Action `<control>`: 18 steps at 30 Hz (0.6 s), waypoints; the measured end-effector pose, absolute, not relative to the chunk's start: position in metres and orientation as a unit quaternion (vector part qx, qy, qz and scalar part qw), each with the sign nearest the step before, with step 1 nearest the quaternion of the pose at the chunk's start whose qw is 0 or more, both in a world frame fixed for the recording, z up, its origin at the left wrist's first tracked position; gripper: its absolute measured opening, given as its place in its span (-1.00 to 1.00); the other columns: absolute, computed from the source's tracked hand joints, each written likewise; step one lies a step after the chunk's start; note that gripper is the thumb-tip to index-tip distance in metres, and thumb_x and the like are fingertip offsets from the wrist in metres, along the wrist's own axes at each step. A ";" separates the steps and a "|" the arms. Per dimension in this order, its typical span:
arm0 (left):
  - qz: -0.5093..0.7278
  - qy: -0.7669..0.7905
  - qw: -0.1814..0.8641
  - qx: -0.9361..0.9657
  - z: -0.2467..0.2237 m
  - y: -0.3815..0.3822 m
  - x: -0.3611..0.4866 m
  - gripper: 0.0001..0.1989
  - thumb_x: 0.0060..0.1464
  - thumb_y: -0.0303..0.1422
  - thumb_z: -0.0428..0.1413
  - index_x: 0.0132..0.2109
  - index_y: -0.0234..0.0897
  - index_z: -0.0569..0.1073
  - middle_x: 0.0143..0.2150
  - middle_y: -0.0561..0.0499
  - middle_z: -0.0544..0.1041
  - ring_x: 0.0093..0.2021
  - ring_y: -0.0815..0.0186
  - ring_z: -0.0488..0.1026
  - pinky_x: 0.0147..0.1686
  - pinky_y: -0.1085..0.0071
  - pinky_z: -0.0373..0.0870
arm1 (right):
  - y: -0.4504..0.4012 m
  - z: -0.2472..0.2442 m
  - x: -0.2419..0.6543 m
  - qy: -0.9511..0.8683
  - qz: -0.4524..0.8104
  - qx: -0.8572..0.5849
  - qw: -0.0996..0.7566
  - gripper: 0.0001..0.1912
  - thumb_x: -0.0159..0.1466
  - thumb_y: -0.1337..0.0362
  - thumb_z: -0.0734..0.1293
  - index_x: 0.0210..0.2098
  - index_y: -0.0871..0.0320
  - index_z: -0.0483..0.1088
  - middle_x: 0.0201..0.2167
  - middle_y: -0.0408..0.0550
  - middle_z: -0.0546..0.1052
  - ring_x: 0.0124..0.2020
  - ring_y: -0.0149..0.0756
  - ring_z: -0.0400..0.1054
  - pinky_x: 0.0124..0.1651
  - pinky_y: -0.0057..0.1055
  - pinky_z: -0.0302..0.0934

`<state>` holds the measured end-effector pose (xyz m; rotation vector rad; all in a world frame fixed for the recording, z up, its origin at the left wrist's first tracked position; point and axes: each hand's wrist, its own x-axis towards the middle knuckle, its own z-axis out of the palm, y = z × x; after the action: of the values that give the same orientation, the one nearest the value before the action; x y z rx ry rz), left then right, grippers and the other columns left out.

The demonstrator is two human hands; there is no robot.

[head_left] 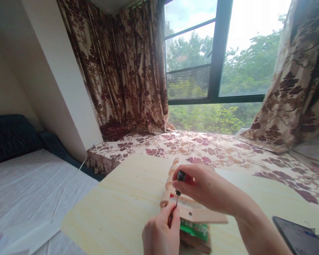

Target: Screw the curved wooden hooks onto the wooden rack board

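Observation:
A screwdriver [180,176] with a black handle is gripped in my right hand [198,180], its thin shaft pointing down. My left hand [163,228] is closed, thumb and fingertips pinched around the shaft's lower end; whatever else they hold is hidden. Under both hands lies a pale wooden assembly [208,215], with a dark hole in its near board and several rounded wooden pieces along its left side. A bit of red shows between the wooden parts. Beneath the assembly is a green package [194,230] with white lettering, partly covered by the wood and my left hand.
A light wooden tabletop [117,198] carries the work. At the lower right lies a dark phone [297,235]. Beyond the table are a flower-patterned window seat [223,148], curtains [138,71] and a window. A bed [29,191] with a pale cover stands at left.

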<state>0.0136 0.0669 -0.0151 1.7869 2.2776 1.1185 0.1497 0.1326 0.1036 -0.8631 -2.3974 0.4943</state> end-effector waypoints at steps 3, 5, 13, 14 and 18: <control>0.359 0.735 0.009 0.575 -0.022 0.069 0.013 -0.76 0.13 -0.32 -0.02 -0.21 0.00 0.55 -0.40 0.09 0.61 -0.39 0.27 0.56 -0.40 0.51 0.40 | 0.133 0.103 0.146 -0.873 0.122 -0.386 0.272 -0.71 0.25 0.15 0.23 -0.55 0.15 0.25 -0.61 -0.17 0.32 -0.54 -0.44 0.09 -0.49 -0.44 -0.12; 0.367 0.739 -0.005 0.565 -0.024 0.070 0.014 -0.76 0.13 -0.33 -0.02 -0.23 0.00 0.55 -0.42 0.09 0.61 -0.41 0.27 0.56 -0.41 0.51 0.40 | 0.134 0.102 0.144 -0.870 0.113 -0.390 0.280 -0.73 0.24 0.15 0.23 -0.52 0.15 0.26 -0.60 -0.16 0.33 -0.54 -0.43 0.10 -0.48 -0.43 -0.12; 0.352 0.742 0.031 0.570 -0.010 0.066 0.015 -0.75 0.13 -0.32 -0.03 -0.22 -0.05 0.56 -0.38 0.04 0.61 -0.38 0.25 0.56 -0.37 0.48 0.41 | 0.130 0.103 0.148 -0.890 0.173 -0.334 0.258 -0.84 0.24 0.24 0.22 -0.44 0.15 0.30 -0.56 -0.17 0.35 -0.52 -0.45 0.14 -0.48 -0.45 -0.08; 0.347 0.744 0.039 0.570 -0.010 0.066 0.015 -0.74 0.14 -0.32 -0.04 -0.20 -0.04 0.55 -0.38 0.04 0.61 -0.38 0.25 0.56 -0.39 0.49 0.40 | 0.132 0.102 0.147 -0.884 0.158 -0.352 0.263 -0.81 0.24 0.22 0.24 -0.48 0.15 0.26 -0.58 -0.19 0.33 -0.53 -0.45 0.12 -0.49 -0.45 -0.10; 0.353 0.734 0.035 0.579 -0.017 0.064 0.016 -0.72 0.15 -0.30 -0.06 -0.17 -0.02 0.55 -0.37 0.06 0.61 -0.39 0.32 0.55 -0.40 0.54 0.37 | 0.135 0.100 0.145 -0.874 0.138 -0.378 0.275 -0.74 0.22 0.20 0.25 -0.53 0.14 0.14 -0.61 -0.22 0.28 -0.55 -0.47 0.08 -0.51 -0.45 -0.13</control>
<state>0.0158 0.0643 -0.0168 1.7808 2.2559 1.0853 0.1453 0.1354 0.1003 -1.0152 -2.3484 0.3705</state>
